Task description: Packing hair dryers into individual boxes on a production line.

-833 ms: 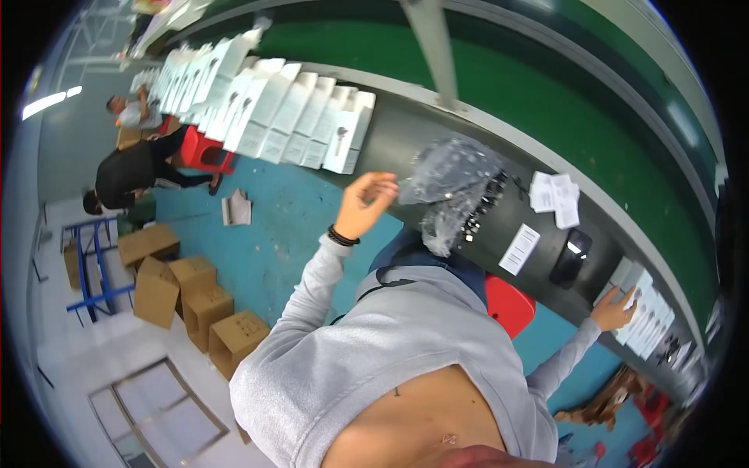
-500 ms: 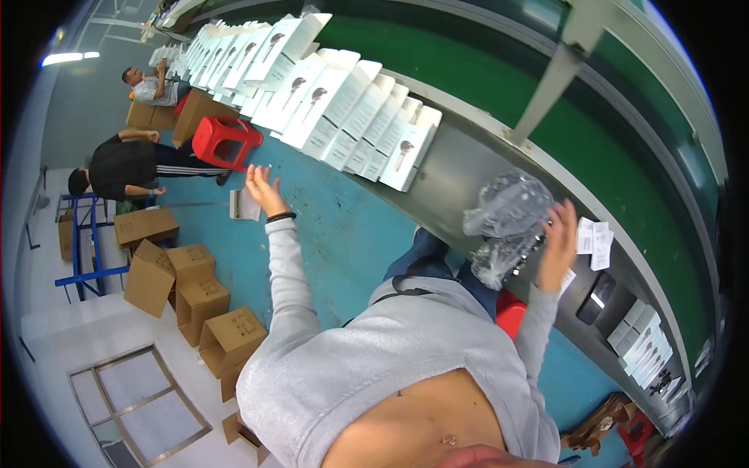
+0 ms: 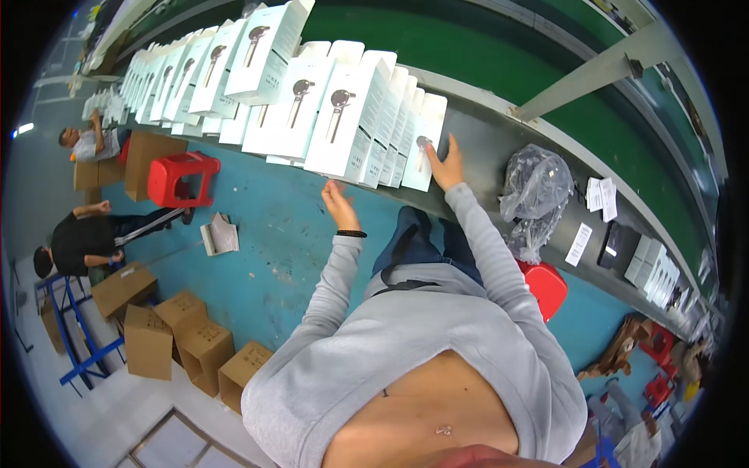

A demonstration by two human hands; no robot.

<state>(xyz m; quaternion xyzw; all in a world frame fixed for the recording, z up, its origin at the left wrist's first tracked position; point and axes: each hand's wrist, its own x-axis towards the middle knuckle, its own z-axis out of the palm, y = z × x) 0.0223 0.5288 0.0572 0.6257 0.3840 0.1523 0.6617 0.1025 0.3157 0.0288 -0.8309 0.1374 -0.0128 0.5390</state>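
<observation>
My right hand (image 3: 447,167) is at the right end of a row of white cartons, thumb over the front of the end carton (image 3: 424,160) and fingers spread along its right side. Low at the row's near edge, my left hand (image 3: 341,207) has its palm turned up and fingers apart, just under the bottom of a larger white carton (image 3: 335,125). Each carton front carries a picture of a dark, round-headed tool with a handle. Neither hand has lifted a carton. On the metal ledge right of my right hand lies a clear plastic bag (image 3: 538,187) with small contents.
Farther right on the ledge are white paper slips (image 3: 578,244), a dark phone (image 3: 616,246) and small white boxes (image 3: 652,265). A green conveyor belt (image 3: 437,47) runs behind. Red stools (image 3: 183,179), brown cartons (image 3: 187,335) and two people occupy the floor to the left.
My right hand has left the plastic bag and moved left to the end carton. My left hand has come in from the far left to the row's near edge. The view has shifted.
</observation>
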